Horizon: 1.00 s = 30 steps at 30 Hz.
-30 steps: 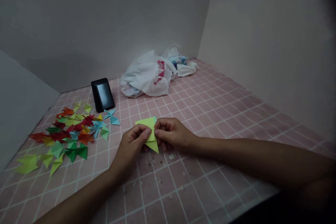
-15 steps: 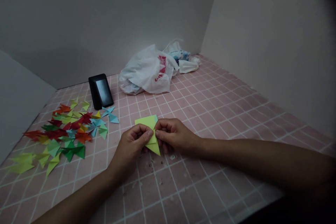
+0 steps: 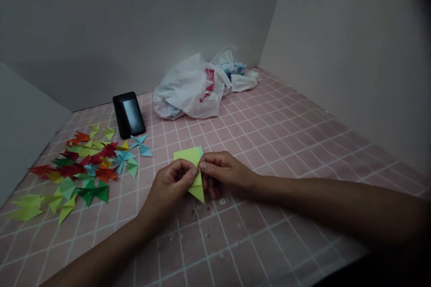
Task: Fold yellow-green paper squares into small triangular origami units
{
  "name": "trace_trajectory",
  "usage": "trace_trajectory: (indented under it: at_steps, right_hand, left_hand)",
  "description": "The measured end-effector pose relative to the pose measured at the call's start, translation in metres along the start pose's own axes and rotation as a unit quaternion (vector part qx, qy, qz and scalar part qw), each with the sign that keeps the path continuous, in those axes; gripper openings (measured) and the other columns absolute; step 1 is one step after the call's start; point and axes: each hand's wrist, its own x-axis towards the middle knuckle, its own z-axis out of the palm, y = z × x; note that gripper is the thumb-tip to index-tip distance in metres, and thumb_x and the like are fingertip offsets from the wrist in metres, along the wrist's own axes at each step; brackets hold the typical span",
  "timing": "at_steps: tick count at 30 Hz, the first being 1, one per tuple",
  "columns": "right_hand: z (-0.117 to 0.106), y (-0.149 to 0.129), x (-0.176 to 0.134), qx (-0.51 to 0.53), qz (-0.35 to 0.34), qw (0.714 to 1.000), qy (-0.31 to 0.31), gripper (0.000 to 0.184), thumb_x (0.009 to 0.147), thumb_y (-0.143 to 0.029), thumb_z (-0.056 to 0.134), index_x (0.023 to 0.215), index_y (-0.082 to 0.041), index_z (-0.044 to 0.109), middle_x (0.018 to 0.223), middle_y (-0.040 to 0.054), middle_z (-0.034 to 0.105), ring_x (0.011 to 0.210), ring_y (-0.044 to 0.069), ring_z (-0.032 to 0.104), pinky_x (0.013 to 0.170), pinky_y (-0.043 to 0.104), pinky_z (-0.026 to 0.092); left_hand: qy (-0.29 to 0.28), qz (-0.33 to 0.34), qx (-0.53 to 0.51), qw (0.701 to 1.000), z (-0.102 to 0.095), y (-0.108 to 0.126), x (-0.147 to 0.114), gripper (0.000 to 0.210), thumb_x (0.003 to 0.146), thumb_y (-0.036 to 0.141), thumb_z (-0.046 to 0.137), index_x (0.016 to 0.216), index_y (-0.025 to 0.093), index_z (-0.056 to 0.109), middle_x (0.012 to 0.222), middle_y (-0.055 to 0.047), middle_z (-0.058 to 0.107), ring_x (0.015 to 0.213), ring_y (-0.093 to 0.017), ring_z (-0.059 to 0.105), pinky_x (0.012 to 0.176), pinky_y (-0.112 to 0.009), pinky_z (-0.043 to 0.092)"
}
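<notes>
Between my two hands is a yellow-green sheet of folding paper (image 3: 187,154), partly folded, with a pointed flap hanging toward me and a light blue edge at its upper right corner. My left hand (image 3: 175,178) pinches its left side between thumb and curled fingers. At the right edge, the thumb and forefinger of my right hand (image 3: 224,171) are closed on the same paper. My fingertips hide part of the folds. To the left lie many folded paper pieces (image 3: 101,154) in red, orange, yellow, green and blue.
A dark phone-like device (image 3: 129,116) with a lit patch leans upright behind the folded pieces. Further back lies a white plastic bag (image 3: 190,87) with red print, beside another crumpled bundle (image 3: 235,71). Pink gridded cloth (image 3: 276,130) covers the surface, and walls enclose it.
The pointed flap of the yellow-green paper has shifted slightly downward and narrowed between my hands. Both hands keep their pinch on it. The view has tilted a little.
</notes>
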Motion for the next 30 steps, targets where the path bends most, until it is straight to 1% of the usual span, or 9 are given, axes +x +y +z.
trace_trajectory:
  at_steps: [3,5,11,15,19,21,25,27,30]
  right_hand:
    - [0.0007,-0.0001,-0.0005,-0.003,0.002,1.0,0.007,0.027,0.093,-0.035,0.057,0.074,-0.017,0.054,0.054,-0.0045,0.059,0.037,0.005,0.051,0.035,0.015,0.039]
    - [0.0021,-0.0014,-0.0011,-0.016,0.007,1.0,0.022,0.026,0.094,-0.033,0.056,0.073,-0.017,0.053,0.053,-0.0048,0.058,0.036,0.005,0.05,0.034,0.015,0.038]
    - [0.0034,-0.0047,-0.0019,-0.045,-0.046,0.994,0.089,0.023,0.093,-0.028,0.054,0.073,-0.018,0.052,0.056,-0.0054,0.057,0.037,0.005,0.05,0.034,0.014,0.036]
    - [0.001,-0.0037,-0.001,-0.045,-0.052,0.995,0.073,0.024,0.093,-0.033,0.055,0.074,-0.018,0.053,0.056,-0.0053,0.056,0.038,0.005,0.05,0.036,0.015,0.037]
    - [0.0011,-0.005,-0.0021,-0.057,-0.036,0.996,0.056,0.022,0.089,-0.034,0.06,0.075,-0.018,0.054,0.054,-0.0062,0.054,0.038,0.005,0.047,0.036,0.016,0.036]
    - [0.002,-0.0066,-0.0032,-0.071,-0.037,0.995,0.064,0.023,0.089,-0.033,0.059,0.073,-0.019,0.053,0.053,-0.0059,0.053,0.038,0.006,0.046,0.036,0.017,0.035]
    - [0.0023,-0.0085,-0.0041,-0.098,-0.078,0.986,0.109,0.023,0.091,-0.032,0.057,0.072,-0.019,0.053,0.052,-0.0059,0.053,0.04,0.006,0.045,0.039,0.017,0.034]
    - [0.0018,-0.0085,-0.004,-0.106,-0.088,0.983,0.124,0.023,0.091,-0.031,0.057,0.071,-0.019,0.052,0.052,-0.0058,0.053,0.04,0.006,0.044,0.039,0.018,0.034]
    - [0.0019,-0.0089,-0.0047,-0.118,-0.087,0.981,0.125,0.024,0.092,-0.031,0.055,0.071,-0.02,0.052,0.052,-0.0055,0.053,0.04,0.007,0.046,0.041,0.019,0.036]
  left_hand:
    - [-0.004,0.028,0.038,0.999,-0.0006,0.0003,-0.0009,0.026,0.081,0.042,0.07,0.074,0.018,0.065,0.067,-0.002,0.062,0.062,-0.015,0.054,0.059,-0.026,0.043]
    - [-0.007,0.035,0.035,0.999,-0.0003,0.0004,-0.0013,0.026,0.082,0.042,0.07,0.073,0.018,0.065,0.067,-0.001,0.062,0.062,-0.014,0.054,0.059,-0.025,0.043]
    - [0.002,0.008,0.004,1.0,0.0002,0.0027,-0.0012,0.026,0.082,0.042,0.069,0.073,0.018,0.066,0.063,0.0,0.059,0.054,-0.011,0.046,0.051,-0.022,0.036]
    - [-0.002,0.009,0.013,1.0,-0.0002,0.0041,-0.0009,0.027,0.081,0.042,0.069,0.07,0.018,0.065,0.06,0.001,0.057,0.052,-0.01,0.044,0.05,-0.022,0.034]
    - [-0.005,0.025,0.042,0.999,-0.0006,0.0045,-0.0012,0.027,0.081,0.042,0.071,0.071,0.017,0.067,0.063,0.0,0.059,0.055,-0.011,0.046,0.051,-0.022,0.035]
    - [0.0,0.014,0.019,1.0,-0.0015,0.0046,-0.0014,0.027,0.081,0.043,0.071,0.071,0.018,0.067,0.063,0.0,0.06,0.055,-0.011,0.048,0.052,-0.022,0.037]
    - [0.005,0.002,-0.027,1.0,-0.0038,0.0047,-0.0006,0.032,0.086,0.049,0.064,0.081,0.018,0.071,0.063,-0.002,0.064,0.056,-0.014,0.055,0.054,-0.024,0.042]
    - [0.0,0.0,-0.028,1.0,-0.0041,0.0043,-0.0001,0.033,0.085,0.049,0.065,0.078,0.018,0.07,0.061,-0.003,0.064,0.055,-0.014,0.055,0.053,-0.024,0.042]
    - [0.005,-0.005,-0.028,1.0,-0.0034,0.0032,0.0001,0.028,0.081,0.043,0.071,0.07,0.018,0.066,0.058,0.0,0.06,0.052,-0.011,0.051,0.051,-0.021,0.038]
